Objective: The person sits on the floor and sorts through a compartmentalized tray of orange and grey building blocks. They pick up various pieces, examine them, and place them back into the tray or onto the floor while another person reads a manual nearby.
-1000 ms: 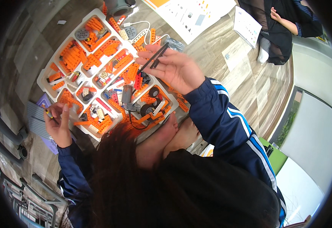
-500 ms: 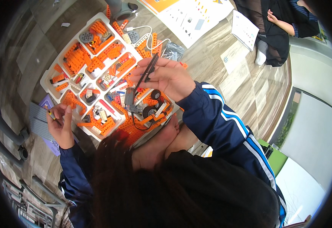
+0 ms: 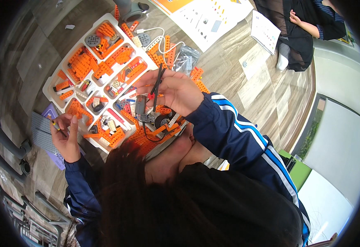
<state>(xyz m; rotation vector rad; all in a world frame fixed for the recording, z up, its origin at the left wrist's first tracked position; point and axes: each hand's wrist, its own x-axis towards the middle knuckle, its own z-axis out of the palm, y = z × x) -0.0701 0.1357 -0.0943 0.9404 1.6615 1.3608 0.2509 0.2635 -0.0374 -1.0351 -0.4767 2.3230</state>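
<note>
Black rods are clamped in the fingers of the right hand, over the right side of a large white tray of orange parts. A grey studded plate lies left of the tray; a grey motor sits near the rods; near left, the left hand has its fingers pinched on a small yellow-and-black piece

Right navy sleeve right of centre, white and bright-blue stripes down it, gathered cuff, bare right hand, left navy sleeve lower left, bare left hand, black top bottom centre, long dark-reddish hair.
</note>
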